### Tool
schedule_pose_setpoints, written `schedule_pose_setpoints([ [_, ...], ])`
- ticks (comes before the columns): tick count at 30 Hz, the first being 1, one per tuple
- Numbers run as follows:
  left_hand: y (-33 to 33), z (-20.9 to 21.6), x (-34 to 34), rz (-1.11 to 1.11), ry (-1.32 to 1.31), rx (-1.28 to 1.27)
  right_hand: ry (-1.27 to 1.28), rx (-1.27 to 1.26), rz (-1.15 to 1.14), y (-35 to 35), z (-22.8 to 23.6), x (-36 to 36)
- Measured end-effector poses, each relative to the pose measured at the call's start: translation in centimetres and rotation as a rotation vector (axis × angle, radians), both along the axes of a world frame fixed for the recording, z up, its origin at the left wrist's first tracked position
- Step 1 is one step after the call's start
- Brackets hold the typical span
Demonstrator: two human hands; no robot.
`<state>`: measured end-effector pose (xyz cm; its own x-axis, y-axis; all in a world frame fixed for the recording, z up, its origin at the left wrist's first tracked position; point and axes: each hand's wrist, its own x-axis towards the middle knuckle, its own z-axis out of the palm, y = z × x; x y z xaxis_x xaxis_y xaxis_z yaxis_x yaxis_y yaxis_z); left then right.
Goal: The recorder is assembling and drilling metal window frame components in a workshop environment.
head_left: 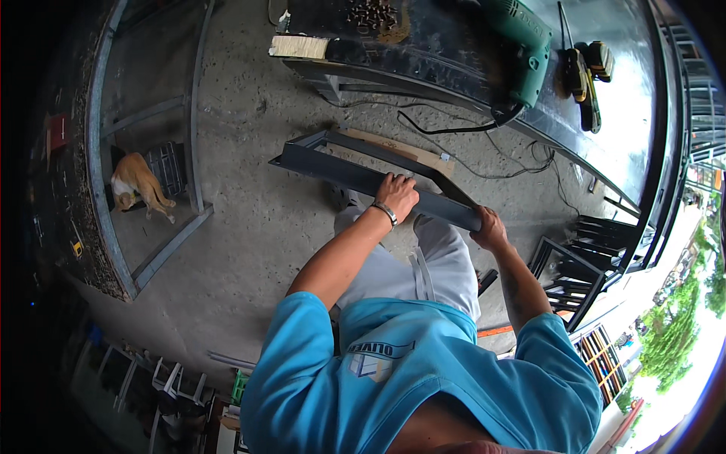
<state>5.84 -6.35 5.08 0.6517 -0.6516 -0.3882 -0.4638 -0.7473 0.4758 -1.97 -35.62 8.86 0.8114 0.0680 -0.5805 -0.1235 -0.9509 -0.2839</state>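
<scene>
A dark grey rectangular metal frame (333,167) is held in front of my legs, its long side slanting from upper left to lower right. My left hand (398,194), with a metal band at its wrist, is closed over the upper edge of the near long bar. At the frame's right end, my right hand (490,229) grips the corner, thumb and fingers around it. The palm side of both hands is hidden. Behind the frame a flat piece of cardboard (437,160) lies on the concrete floor.
Ahead, a dark metal-topped workbench (446,64) bears a green power drill (525,53), several yellow-and-black hand tools (581,79) and a pile of screws (372,13). A black cable (461,130) trails off it. An orange-and-white cat (138,181) is under the left bench. Black metal frames (578,265) are stacked at right.
</scene>
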Motion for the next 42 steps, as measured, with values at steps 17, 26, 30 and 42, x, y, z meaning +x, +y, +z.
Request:
schedule_pose_setpoints([
  [17, -12.4, 1.9, 1.4, 0.51, -0.057, 0.181, -0.017, 0.215, 0.171, -13.3, -5.3, 5.6],
  [26, -15.3, 0.5, 1.2, 0.485, -0.139, 0.087, -0.164, 0.293, 0.15, -16.5, -8.1, 3.3],
  [30, -14.2, -0.3, 0.6, 0.533, -0.135, 0.042, -0.19, 0.338, 0.17, -15.9, -8.5, 3.3],
  [42, -12.0, 1.5, -1.2, 0.622, -0.209, -0.027, 0.108, 0.392, 0.408, -11.7, -1.8, 9.8],
])
